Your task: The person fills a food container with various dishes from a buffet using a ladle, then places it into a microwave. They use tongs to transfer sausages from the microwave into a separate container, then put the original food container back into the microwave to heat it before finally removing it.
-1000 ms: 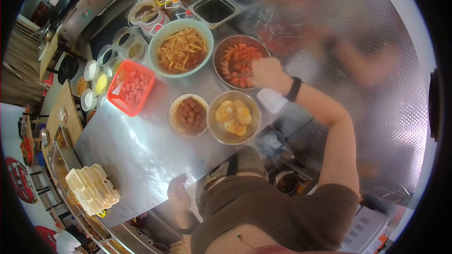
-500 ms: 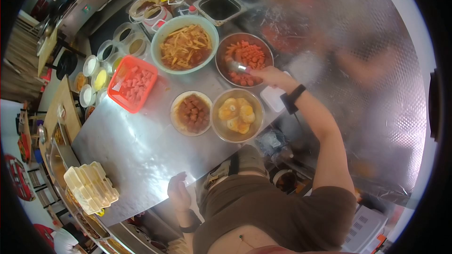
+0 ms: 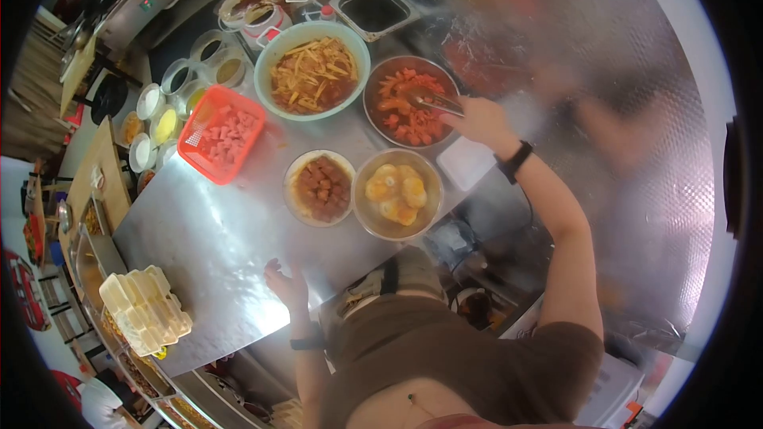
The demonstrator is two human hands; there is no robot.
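My right hand (image 3: 482, 121) grips metal tongs (image 3: 431, 101) whose tips reach into a steel bowl of red-orange sausage pieces (image 3: 407, 103). A black band sits on that wrist. My left hand (image 3: 284, 284) hovers with fingers apart over the near edge of the steel counter (image 3: 214, 246), holding nothing. In front of me stand a steel bowl of yellow egg pieces (image 3: 396, 194) and a plate of brown meat chunks (image 3: 320, 187).
A large pale-green bowl of fried strips (image 3: 312, 71) and a red basket of pink cubes (image 3: 219, 133) stand further back. Small sauce cups (image 3: 163, 123) line the left. Stacked plastic containers (image 3: 145, 310) sit at the near left. A square steel tub (image 3: 372, 9) is behind.
My right hand has drawn back to the right of the sausage bowl, now holding tongs with their tips in the bowl. My left hand has lifted and moved forward over the counter edge.
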